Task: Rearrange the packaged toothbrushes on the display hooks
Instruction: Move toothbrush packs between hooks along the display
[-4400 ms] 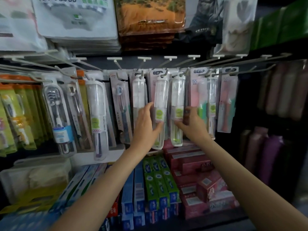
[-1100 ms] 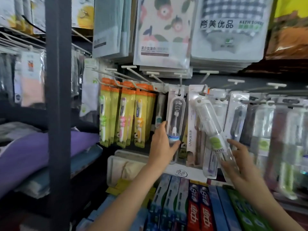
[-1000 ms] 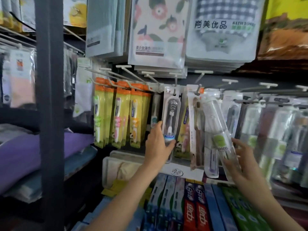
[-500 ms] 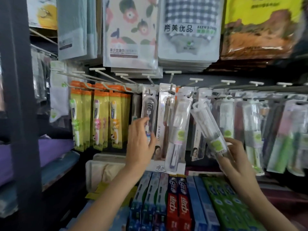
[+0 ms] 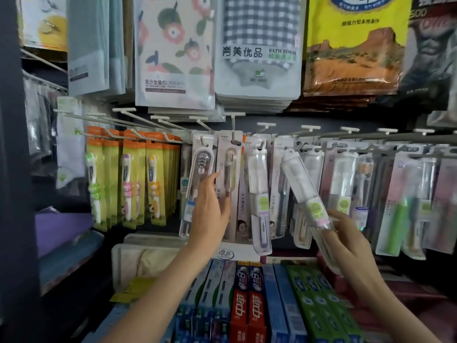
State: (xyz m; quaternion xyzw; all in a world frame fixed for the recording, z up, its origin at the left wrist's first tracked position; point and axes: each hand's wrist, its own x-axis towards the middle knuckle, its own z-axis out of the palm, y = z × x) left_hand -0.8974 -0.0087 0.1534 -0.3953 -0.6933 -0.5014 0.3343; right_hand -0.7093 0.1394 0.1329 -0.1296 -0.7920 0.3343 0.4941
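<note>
- Shop shelving fills the view; nearest, at the bottom, toothpaste boxes (image 5: 243, 303) lie in rows, the red ones printed with 中華.
- Right hand (image 5: 346, 246) pinches the lower end of a clear toothbrush case (image 5: 303, 194), thumb on the front and fingers behind; the case tilts with its top to the left, off any hook that I can see, in front of the hanging row.
- Left hand (image 5: 210, 214) is raised with its fingers nearly straight, touching a blister pack (image 5: 197, 189) that hangs on its hook (image 5: 204, 138); it grips nothing that I can see.
- Handling, as I judge it: the case looks light, stiff and smooth, so it may slip or swing if held only at the bottom. Taking it nearer the top, beside the hang hole, would steer it onto a hook more surely.
- Writing on the case: a green round sticker and pink figures that seem to read 10000; the like case (image 5: 258, 194) hanging left of it shows the same.
- Cards behind read SPRING at the top and LMK down the side; yellow packs (image 5: 128, 184) hang to the left.
- Farthest, above the hooks, a checked towel pack (image 5: 258, 53) reads 尚美优品 BATH TOWEL.
</note>
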